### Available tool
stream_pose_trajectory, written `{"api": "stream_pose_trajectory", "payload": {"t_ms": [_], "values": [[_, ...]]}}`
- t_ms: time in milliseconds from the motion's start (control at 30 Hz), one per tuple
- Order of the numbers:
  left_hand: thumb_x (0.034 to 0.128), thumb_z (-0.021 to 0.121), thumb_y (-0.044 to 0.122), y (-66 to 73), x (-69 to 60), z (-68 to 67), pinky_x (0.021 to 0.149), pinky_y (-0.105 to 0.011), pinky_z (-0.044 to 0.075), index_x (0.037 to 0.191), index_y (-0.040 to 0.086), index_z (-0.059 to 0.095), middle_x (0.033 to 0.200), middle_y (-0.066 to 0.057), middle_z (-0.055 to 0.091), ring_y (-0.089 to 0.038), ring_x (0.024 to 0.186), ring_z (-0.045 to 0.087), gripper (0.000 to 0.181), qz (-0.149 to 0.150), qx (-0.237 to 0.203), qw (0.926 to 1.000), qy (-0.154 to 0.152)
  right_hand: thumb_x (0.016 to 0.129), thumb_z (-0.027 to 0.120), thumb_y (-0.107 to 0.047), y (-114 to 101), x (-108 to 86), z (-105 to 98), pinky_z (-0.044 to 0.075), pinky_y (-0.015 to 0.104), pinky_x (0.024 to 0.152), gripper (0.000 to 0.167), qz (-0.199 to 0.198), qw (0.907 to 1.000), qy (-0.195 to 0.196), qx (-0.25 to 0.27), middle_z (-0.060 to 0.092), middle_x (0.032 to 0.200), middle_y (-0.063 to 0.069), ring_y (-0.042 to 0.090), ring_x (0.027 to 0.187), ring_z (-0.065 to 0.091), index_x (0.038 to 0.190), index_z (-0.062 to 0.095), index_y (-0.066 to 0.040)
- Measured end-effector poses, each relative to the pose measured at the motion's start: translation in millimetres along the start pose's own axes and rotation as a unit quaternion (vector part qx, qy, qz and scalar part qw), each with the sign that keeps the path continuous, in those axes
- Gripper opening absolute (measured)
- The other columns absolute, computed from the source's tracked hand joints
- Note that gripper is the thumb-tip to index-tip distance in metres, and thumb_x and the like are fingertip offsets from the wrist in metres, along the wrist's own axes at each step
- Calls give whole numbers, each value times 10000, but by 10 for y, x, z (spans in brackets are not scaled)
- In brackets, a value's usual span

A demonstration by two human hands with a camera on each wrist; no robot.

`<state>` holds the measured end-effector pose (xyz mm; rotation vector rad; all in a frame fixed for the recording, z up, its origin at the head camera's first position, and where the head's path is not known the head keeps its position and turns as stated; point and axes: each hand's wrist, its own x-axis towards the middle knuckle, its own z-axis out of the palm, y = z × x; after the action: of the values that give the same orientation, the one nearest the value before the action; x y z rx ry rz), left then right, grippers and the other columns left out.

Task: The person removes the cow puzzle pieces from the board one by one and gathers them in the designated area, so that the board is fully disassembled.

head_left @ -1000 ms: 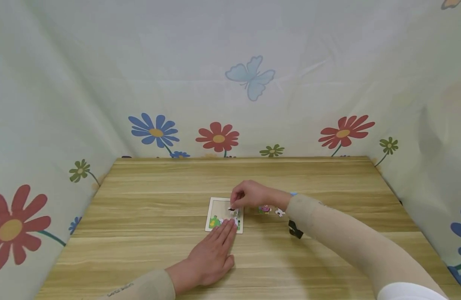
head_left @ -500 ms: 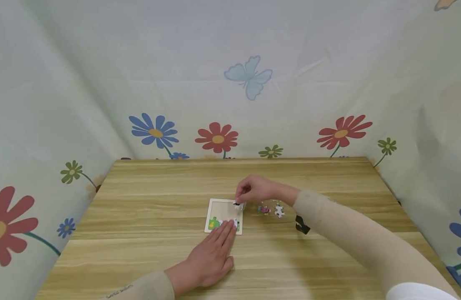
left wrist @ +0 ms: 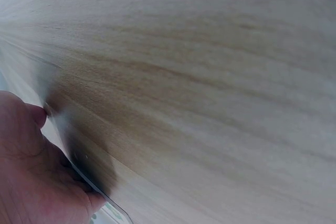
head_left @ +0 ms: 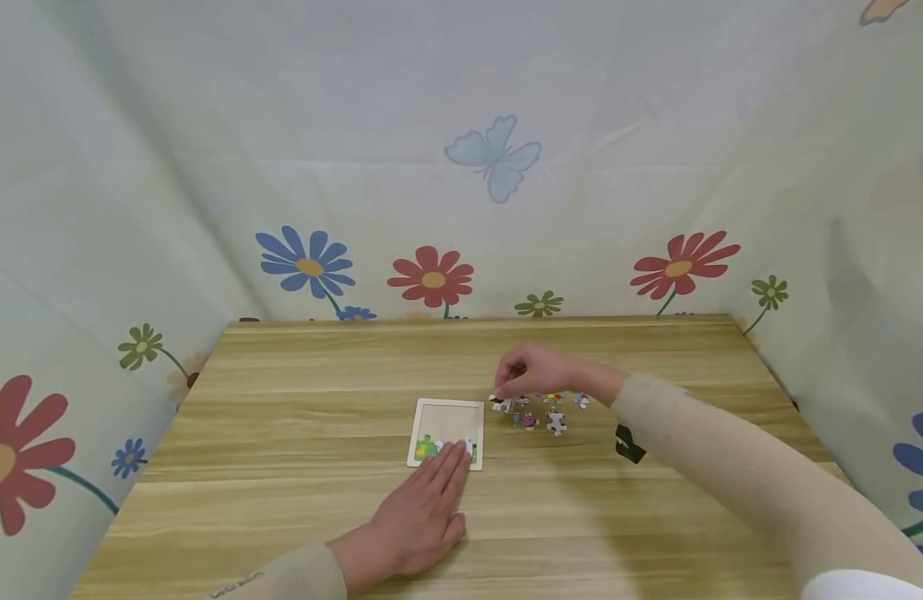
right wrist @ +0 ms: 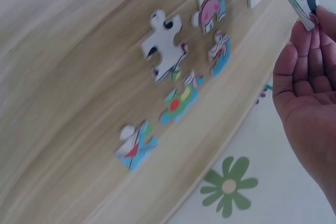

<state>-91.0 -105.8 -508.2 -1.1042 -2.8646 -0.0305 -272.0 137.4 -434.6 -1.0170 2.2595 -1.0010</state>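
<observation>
My right hand [head_left: 539,371] pinches a white-and-black jigsaw piece [head_left: 501,404] between thumb and fingertips, just right of the square puzzle tray [head_left: 449,422]. The right wrist view shows the same jigsaw piece [right wrist: 300,9] tilted, its striped edge visible. With fingers straight, my left hand [head_left: 416,517] rests on the tray's near edge. It partly covers a row of fitted pieces, among them a green one [head_left: 426,447]. The left wrist view gives only part of the left hand [left wrist: 39,177] and the tray's rim.
Several loose jigsaw pieces lie right of the tray, including a white one [right wrist: 165,43], a pink one [right wrist: 210,9] and a blue-and-red one [right wrist: 136,145]. The wooden table [head_left: 318,417] ends at a flowered curtain [head_left: 356,167] behind.
My right hand has moved right from above the tray to beside it, still pinching the piece. Loose pieces beneath the right arm have come into view. The left hand stays in place.
</observation>
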Motion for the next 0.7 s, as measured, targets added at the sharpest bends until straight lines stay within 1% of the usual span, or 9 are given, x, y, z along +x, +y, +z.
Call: {"api": "stream_pose_trajectory", "payload": {"t_ms": [100, 200, 333, 433, 533, 700], "values": [[966, 380, 324, -1, -4, 14, 1115, -438, 227, 1475, -53, 205, 1536, -218, 165, -333, 1406, 174, 658, -3, 17, 10000, 0, 865, 692, -170, 43, -66, -51, 528, 411, 731, 72, 83, 9998, -67, 176, 674, 820, 27, 272, 778, 617, 867, 698, -98], [968, 378, 324, 0, -4, 30, 1116, -435, 222, 1478, -50, 195, 1539, -214, 158, -328, 1408, 168, 658, 5, 36, 10000, 0, 865, 692, -161, 100, -134, -101, 523, 432, 739, 58, 107, 9996, -135, 218, 674, 822, 29, 319, 783, 610, 865, 701, -104], [970, 370, 329, 0, 1, 44, 1118, -433, 217, 1480, -47, 190, 1541, -212, 152, -327, 1410, 161, 659, -8, 54, 10000, -21, 863, 694, -154, 177, -227, -162, 515, 382, 698, 48, 124, 9997, -185, 121, 676, 805, 14, 330, 756, 593, 854, 709, -110], [972, 362, 337, 2, 3, 41, 1118, -432, 216, 1482, -45, 186, 1542, -210, 148, -328, 1411, 156, 660, -35, 80, 9999, -61, 863, 693, -141, 219, -303, -203, 514, 379, 672, 52, 149, 9997, -201, 5, 673, 786, 10, 309, 727, 589, 851, 711, -94], [974, 356, 347, 5, 4, 30, 1118, -429, 217, 1483, -43, 182, 1543, -209, 145, -328, 1411, 154, 665, -54, 124, 9999, -100, 861, 689, -115, 250, -372, -238, 525, 370, 679, 51, 141, 9996, -207, -93, 676, 788, 19, 260, 726, 608, 853, 707, -68], [976, 356, 351, 13, 6, 15, 1117, -424, 216, 1485, -41, 175, 1544, -208, 141, -324, 1412, 149, 667, -71, 147, 9998, -146, 858, 692, -110, 296, -475, -286, 522, 289, 674, 45, 207, 9993, -213, -225, 683, 790, 16, 136, 716, 603, 853, 706, -67]]}}
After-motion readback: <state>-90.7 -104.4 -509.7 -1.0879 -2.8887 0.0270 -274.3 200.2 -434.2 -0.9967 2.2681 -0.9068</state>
